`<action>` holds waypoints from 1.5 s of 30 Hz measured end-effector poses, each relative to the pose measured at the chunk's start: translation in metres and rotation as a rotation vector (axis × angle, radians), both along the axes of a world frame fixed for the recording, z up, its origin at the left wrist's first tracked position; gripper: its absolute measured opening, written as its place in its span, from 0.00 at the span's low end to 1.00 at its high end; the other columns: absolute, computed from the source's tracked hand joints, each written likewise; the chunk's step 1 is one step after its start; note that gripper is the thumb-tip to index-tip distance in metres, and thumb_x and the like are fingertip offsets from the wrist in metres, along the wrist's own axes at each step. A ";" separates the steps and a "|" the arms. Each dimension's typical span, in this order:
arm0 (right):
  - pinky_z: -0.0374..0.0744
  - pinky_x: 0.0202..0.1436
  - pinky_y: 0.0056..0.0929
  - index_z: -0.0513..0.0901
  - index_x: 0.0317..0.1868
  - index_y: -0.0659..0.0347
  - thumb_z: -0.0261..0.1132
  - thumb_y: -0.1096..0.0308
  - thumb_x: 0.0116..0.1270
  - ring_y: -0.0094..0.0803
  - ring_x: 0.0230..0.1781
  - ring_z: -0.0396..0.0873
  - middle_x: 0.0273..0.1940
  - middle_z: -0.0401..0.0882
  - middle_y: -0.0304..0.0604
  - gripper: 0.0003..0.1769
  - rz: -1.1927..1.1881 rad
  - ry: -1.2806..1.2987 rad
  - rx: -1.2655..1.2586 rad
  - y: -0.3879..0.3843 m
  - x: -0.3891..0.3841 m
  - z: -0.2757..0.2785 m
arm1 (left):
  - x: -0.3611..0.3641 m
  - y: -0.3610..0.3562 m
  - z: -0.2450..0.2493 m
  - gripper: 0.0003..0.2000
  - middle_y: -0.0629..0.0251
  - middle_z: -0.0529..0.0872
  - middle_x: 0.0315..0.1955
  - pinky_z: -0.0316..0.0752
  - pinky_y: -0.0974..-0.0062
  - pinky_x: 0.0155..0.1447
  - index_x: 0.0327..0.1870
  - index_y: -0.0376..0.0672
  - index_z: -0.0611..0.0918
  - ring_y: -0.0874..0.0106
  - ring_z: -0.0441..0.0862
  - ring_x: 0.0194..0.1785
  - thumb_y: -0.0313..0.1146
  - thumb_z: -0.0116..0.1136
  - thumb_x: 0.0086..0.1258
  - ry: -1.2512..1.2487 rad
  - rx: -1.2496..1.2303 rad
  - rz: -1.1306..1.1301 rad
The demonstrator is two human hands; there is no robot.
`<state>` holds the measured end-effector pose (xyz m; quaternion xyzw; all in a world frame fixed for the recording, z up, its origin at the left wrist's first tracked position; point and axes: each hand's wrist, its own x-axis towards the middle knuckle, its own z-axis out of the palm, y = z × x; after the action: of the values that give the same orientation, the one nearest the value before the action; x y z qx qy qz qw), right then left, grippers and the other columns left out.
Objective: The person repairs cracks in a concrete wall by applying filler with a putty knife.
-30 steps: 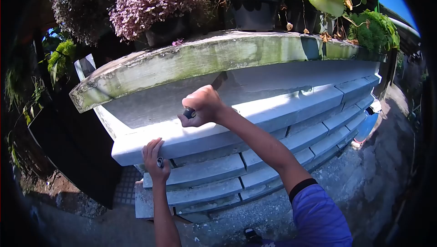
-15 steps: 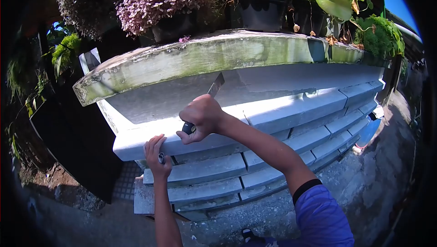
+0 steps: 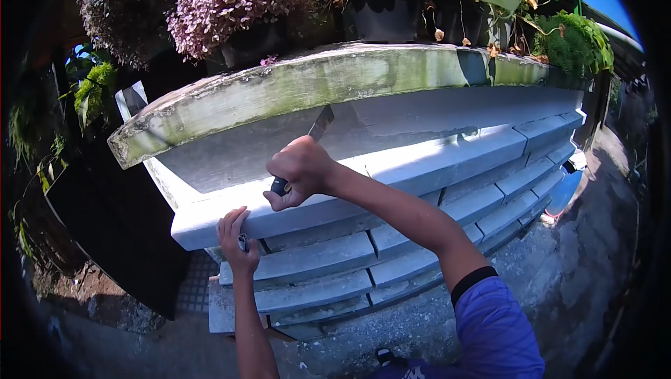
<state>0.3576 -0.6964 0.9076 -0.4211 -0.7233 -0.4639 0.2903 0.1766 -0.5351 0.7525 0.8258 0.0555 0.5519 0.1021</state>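
Note:
My right hand (image 3: pixel 302 169) is closed round the dark handle of a scraper (image 3: pixel 321 124). Its flat metal blade points up and away, overlapping the smooth grey wall (image 3: pixel 237 148) just under the mossy slab. Lower and to the left, my left hand (image 3: pixel 237 240) rests its fingers on the front edge of the white concrete ledge (image 3: pixel 203 229). A small, pale, rolled-looking thing (image 3: pixel 243 242) shows between the thumb and fingers of that hand.
Above the wall juts a mossy concrete slab (image 3: pixel 293 89) bearing potted plants, including a pink-leaved plant (image 3: pixel 241 5) and a black pot (image 3: pixel 384 12). Stepped blocks (image 3: pixel 314 259) descend below the ledge. A dark panel (image 3: pixel 119 218) stands left; a blue container (image 3: pixel 565 194) stands far right.
The view has shifted slightly, so most of the scene sits a little further left. Both hands keep nearly the same places and grips, with the scraper still at the wall.

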 end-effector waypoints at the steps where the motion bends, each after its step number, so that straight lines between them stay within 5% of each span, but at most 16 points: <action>1: 0.73 0.17 0.36 0.68 0.13 0.56 0.70 0.47 0.52 0.42 0.11 0.74 0.11 0.69 0.41 0.26 0.065 -0.004 -0.011 -0.004 -0.004 0.002 | 0.000 0.001 0.000 0.27 0.58 0.83 0.59 0.57 0.52 0.78 0.56 0.41 0.82 0.56 0.74 0.68 0.29 0.52 0.49 -0.005 0.007 -0.002; 7: 0.73 0.17 0.37 0.69 0.13 0.55 0.70 0.46 0.52 0.42 0.12 0.74 0.11 0.69 0.41 0.26 -0.058 0.168 -0.053 -0.001 0.013 0.001 | 0.002 0.001 0.001 0.27 0.58 0.83 0.59 0.56 0.52 0.78 0.56 0.40 0.81 0.55 0.74 0.68 0.29 0.52 0.49 -0.010 0.009 -0.025; 9: 0.74 0.18 0.37 0.69 0.14 0.55 0.70 0.45 0.52 0.42 0.12 0.74 0.11 0.67 0.41 0.27 0.056 -0.010 -0.040 -0.012 -0.011 -0.009 | 0.001 -0.001 -0.001 0.27 0.58 0.83 0.59 0.57 0.52 0.78 0.56 0.40 0.81 0.55 0.74 0.68 0.30 0.52 0.49 -0.009 0.009 -0.022; 13: 0.74 0.19 0.36 0.68 0.15 0.55 0.71 0.48 0.49 0.41 0.13 0.75 0.12 0.69 0.40 0.25 -0.092 0.127 -0.060 -0.014 0.045 -0.016 | 0.000 0.001 -0.003 0.27 0.57 0.83 0.59 0.57 0.52 0.77 0.57 0.40 0.81 0.55 0.74 0.68 0.31 0.52 0.50 -0.007 0.025 -0.009; 18: 0.74 0.19 0.37 0.70 0.17 0.56 0.71 0.44 0.52 0.42 0.13 0.75 0.13 0.70 0.42 0.27 0.071 0.031 -0.071 -0.025 -0.006 -0.029 | 0.003 0.005 -0.004 0.26 0.56 0.83 0.59 0.58 0.52 0.77 0.57 0.39 0.81 0.54 0.74 0.68 0.34 0.52 0.53 -0.019 0.053 -0.016; 22: 0.76 0.20 0.37 0.72 0.17 0.56 0.68 0.41 0.55 0.42 0.14 0.78 0.13 0.72 0.43 0.28 -0.199 0.191 -0.059 -0.018 0.045 -0.031 | 0.002 0.003 -0.005 0.26 0.56 0.83 0.59 0.58 0.53 0.77 0.57 0.39 0.81 0.55 0.74 0.68 0.34 0.52 0.54 -0.007 0.059 -0.011; 26: 0.76 0.20 0.37 0.71 0.16 0.55 0.71 0.43 0.52 0.41 0.14 0.77 0.13 0.72 0.41 0.27 -0.023 0.014 -0.120 -0.019 0.003 -0.044 | 0.005 0.006 -0.007 0.27 0.57 0.83 0.59 0.58 0.52 0.77 0.57 0.40 0.81 0.55 0.74 0.68 0.33 0.52 0.52 -0.032 0.066 -0.004; 30: 0.75 0.20 0.37 0.71 0.16 0.55 0.71 0.43 0.53 0.41 0.13 0.75 0.14 0.72 0.40 0.27 -0.045 0.252 -0.101 -0.027 0.046 -0.031 | 0.004 0.005 -0.009 0.26 0.57 0.83 0.59 0.58 0.52 0.77 0.58 0.40 0.81 0.55 0.74 0.67 0.35 0.52 0.54 -0.017 0.064 0.010; 37: 0.72 0.19 0.39 0.68 0.18 0.54 0.69 0.44 0.54 0.40 0.13 0.71 0.15 0.65 0.40 0.27 0.077 0.016 -0.082 -0.024 0.001 -0.046 | 0.010 0.008 -0.008 0.25 0.56 0.83 0.59 0.57 0.52 0.76 0.56 0.39 0.81 0.55 0.74 0.67 0.37 0.52 0.56 -0.051 0.075 -0.003; 39: 0.73 0.20 0.36 0.68 0.18 0.54 0.69 0.46 0.52 0.40 0.14 0.73 0.15 0.67 0.40 0.24 -0.071 0.179 -0.015 -0.020 0.057 -0.047 | 0.007 0.004 -0.009 0.24 0.55 0.83 0.58 0.58 0.52 0.76 0.56 0.39 0.81 0.54 0.74 0.67 0.39 0.51 0.59 -0.042 0.071 -0.006; 45: 0.75 0.20 0.37 0.72 0.16 0.56 0.69 0.44 0.52 0.40 0.13 0.77 0.13 0.73 0.41 0.26 0.057 -0.011 -0.061 -0.028 0.000 -0.051 | 0.012 0.007 -0.008 0.24 0.55 0.83 0.58 0.59 0.52 0.75 0.55 0.38 0.82 0.54 0.75 0.66 0.45 0.49 0.65 -0.063 0.083 -0.004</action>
<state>0.3581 -0.7244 0.8564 -0.4064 -0.7505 -0.4355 0.2863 0.1888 -0.5276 0.7441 0.8117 0.0274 0.5792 0.0706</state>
